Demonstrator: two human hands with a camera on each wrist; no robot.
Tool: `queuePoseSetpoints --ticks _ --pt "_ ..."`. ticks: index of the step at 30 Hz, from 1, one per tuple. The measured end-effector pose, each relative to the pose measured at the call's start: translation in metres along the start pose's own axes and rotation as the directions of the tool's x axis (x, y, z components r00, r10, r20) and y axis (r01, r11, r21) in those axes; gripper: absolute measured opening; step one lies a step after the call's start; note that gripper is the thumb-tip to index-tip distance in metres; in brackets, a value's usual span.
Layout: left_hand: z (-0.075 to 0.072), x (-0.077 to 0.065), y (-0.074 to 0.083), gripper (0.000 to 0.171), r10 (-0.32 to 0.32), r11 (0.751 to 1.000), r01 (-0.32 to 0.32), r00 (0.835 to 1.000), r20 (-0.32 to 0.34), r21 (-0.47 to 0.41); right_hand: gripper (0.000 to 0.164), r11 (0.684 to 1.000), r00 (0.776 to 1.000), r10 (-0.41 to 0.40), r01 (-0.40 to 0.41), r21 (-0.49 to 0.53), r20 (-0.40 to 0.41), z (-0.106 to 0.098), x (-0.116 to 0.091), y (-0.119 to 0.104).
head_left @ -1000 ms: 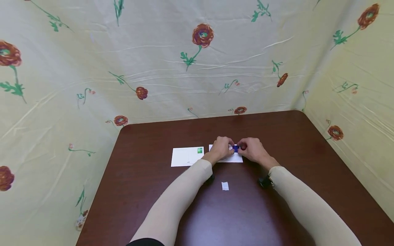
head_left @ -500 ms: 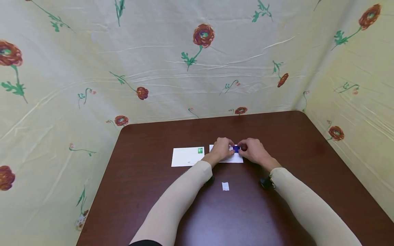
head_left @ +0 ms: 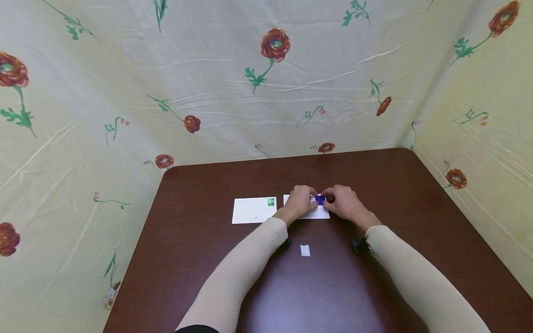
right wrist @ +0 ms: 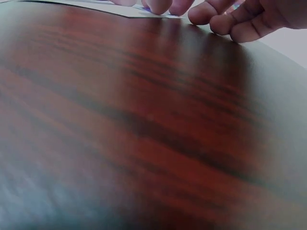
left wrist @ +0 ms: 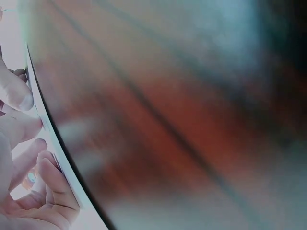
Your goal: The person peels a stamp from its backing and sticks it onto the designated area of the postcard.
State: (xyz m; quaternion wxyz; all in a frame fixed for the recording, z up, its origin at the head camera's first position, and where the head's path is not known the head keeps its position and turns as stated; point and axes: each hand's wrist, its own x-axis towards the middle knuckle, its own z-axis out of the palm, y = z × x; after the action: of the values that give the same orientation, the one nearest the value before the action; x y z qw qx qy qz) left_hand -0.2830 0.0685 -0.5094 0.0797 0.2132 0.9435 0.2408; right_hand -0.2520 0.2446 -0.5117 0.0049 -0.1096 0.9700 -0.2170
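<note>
A white card [head_left: 319, 213], perhaps a postcard or envelope, lies flat on the table under both hands. At its upper right is a small dark blue stamp [head_left: 320, 200]. My left hand [head_left: 300, 200] holds the stamp's left side with thumb and index finger, its wrist covering part of the card. From the other side, my right hand [head_left: 343, 202] has its thumb and forefinger at the stamp's right edge. Curled fingers [left wrist: 55, 184] show low over the white card in the left wrist view. The right wrist view catches only fingertips [right wrist: 223, 21] at the card's edge.
A second white card [head_left: 251, 212] with a green stamp [head_left: 271, 202] in its upper right corner lies to the left. Nearer me is a small white paper piece [head_left: 305, 250]. The brown table [head_left: 200, 185] meets flower-patterned cloth at the back and right.
Both hands stay at the blue stamp with only slight finger shifts. The head view has tilted a little; the cards and paper piece keep their places.
</note>
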Motion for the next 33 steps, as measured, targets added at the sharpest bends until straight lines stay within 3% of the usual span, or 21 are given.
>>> queuePoseSetpoints --ticks 10,14,20,26,33 --pt "-0.004 -0.003 -0.003 0.03 0.0 1.0 0.0 1.0 0.005 -0.004 0.038 0.995 0.999 -0.034 0.037 -0.094 0.027 -0.002 -0.001 -0.006" --pt "-0.009 -0.004 -0.003 0.031 0.0 0.999 0.0 1.0 0.011 -0.032 0.037 0.995 0.999 -0.041 0.042 -0.095 0.016 -0.003 -0.001 -0.004" --pt "-0.016 -0.01 -0.006 0.028 0.02 0.993 -0.024 0.999 -0.035 -0.118 0.033 0.998 0.999 -0.051 0.051 -0.04 0.002 -0.006 0.0 -0.001" --pt "-0.038 -0.018 -0.014 0.029 0.09 0.988 -0.102 0.99 -0.104 -0.116 0.031 0.996 0.997 -0.067 0.065 -0.055 -0.046 -0.014 -0.002 0.003" --pt "-0.08 -0.037 -0.032 0.032 0.105 0.994 -0.111 0.97 -0.221 -0.017 0.033 0.985 0.98 -0.128 0.107 -0.136 -0.153 -0.031 -0.009 0.015"
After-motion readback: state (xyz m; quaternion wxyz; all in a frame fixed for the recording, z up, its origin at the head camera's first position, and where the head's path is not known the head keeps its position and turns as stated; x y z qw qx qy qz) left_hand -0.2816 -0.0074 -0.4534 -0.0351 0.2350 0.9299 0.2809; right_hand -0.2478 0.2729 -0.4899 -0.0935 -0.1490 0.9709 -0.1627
